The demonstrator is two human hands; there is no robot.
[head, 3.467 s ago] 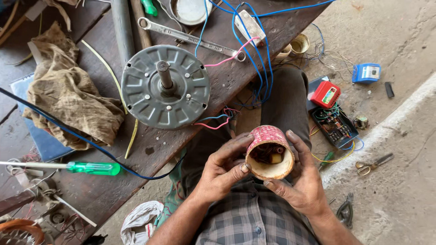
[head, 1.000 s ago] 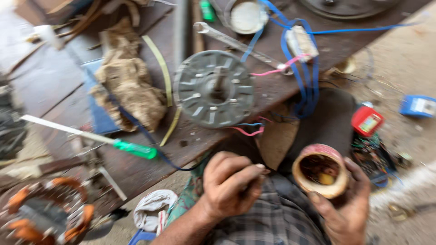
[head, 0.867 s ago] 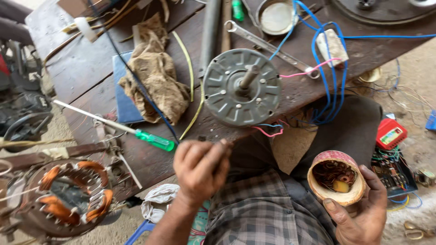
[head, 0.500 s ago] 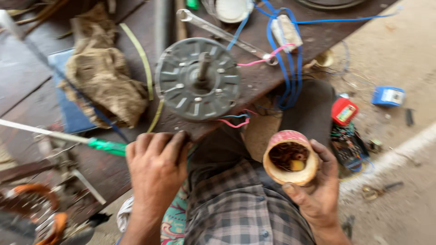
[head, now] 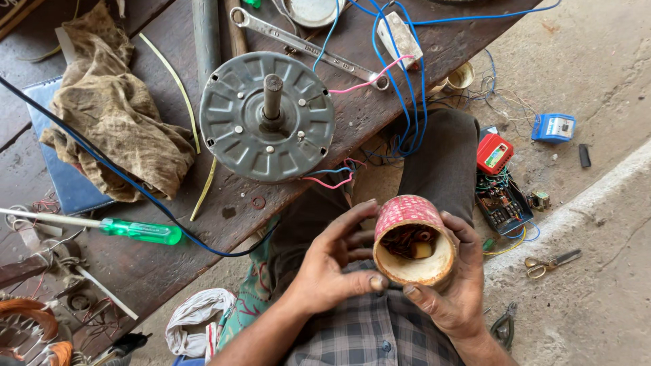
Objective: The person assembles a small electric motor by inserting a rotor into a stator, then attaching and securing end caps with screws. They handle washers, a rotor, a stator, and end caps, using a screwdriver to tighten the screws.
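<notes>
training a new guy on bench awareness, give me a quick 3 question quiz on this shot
1. True or false: both hands are on the cup.
2. Which tool lies on the bench left of the motor? A) hammer B) green-handled screwdriver C) saw
3. Fill in: the scissors lie on the ______.

Key:
1. True: the left hand and right hand grip it from either side, open end toward the camera.
2. B
3. Floor, to the person's right, near the pliers.
</notes>
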